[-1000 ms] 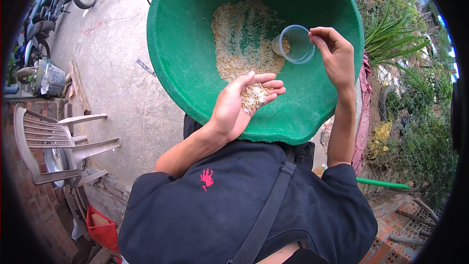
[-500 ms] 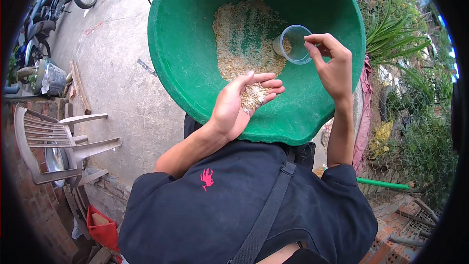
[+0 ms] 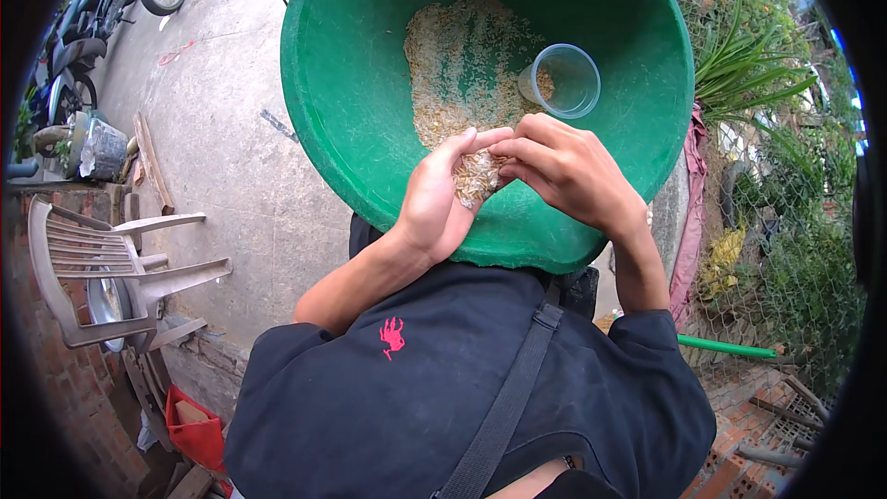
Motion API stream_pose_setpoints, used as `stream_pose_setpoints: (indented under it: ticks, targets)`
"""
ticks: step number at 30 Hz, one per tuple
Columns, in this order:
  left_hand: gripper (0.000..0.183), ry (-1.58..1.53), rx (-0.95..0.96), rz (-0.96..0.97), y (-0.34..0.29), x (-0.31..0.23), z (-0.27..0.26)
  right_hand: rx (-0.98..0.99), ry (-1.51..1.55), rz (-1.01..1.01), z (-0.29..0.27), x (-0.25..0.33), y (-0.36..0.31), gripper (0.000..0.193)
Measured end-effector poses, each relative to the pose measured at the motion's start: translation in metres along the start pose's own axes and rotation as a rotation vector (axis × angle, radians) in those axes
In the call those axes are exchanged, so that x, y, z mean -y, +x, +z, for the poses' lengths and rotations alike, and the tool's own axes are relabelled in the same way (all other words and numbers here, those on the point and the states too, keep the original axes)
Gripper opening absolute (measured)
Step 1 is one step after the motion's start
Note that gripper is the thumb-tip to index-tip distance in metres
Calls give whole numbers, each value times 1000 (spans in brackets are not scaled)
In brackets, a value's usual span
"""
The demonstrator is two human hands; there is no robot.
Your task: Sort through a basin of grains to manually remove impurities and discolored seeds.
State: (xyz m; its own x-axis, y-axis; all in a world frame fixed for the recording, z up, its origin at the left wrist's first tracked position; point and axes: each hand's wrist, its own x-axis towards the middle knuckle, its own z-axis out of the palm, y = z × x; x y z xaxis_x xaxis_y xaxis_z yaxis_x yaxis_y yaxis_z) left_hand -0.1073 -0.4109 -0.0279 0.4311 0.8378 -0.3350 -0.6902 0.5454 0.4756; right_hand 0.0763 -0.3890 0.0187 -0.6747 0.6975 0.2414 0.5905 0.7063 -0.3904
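Observation:
My left hand (image 3: 432,189) is cupped palm up over the near rim of a large green plastic basin (image 3: 346,120), holding a small heap of grain (image 3: 476,177), white mixed with yellow-brown husks. Fingers bent, my right hand (image 3: 564,166) reaches over the left palm and touches the heap with its pinched fingertips; whatever is between them is too small to make out. More rice-like grain (image 3: 439,97) lies spread on the basin's floor. At the right edge of that spread, a clear plastic cup (image 3: 575,83) leans on its side with some grain inside.
On the left stand a plastic chair (image 3: 102,263) and a battered bucket (image 3: 100,150) near a wooden plank (image 3: 152,166). Motorbikes (image 3: 78,46) are parked at the far left. A wire fence with plants (image 3: 753,69) and a green pole (image 3: 725,347) are on the right.
My right hand has let go of the clear cup and moved left and down to the grain in my left palm. The cup now rests unheld in the basin.

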Motion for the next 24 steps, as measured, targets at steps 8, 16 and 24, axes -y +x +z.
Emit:
stream_pose_setpoints:
  ticks: [8,16,24]
  targets:
    - [48,-38,20,-25,2,2,-4,-16,-4,-70,2,-3,0,13]
    - [47,-42,4,-27,1,4,-5,38,3,-72,3,-4,2,9]
    - [48,-18,16,-31,1,3,-2,14,94,-45,7,-12,0,9]
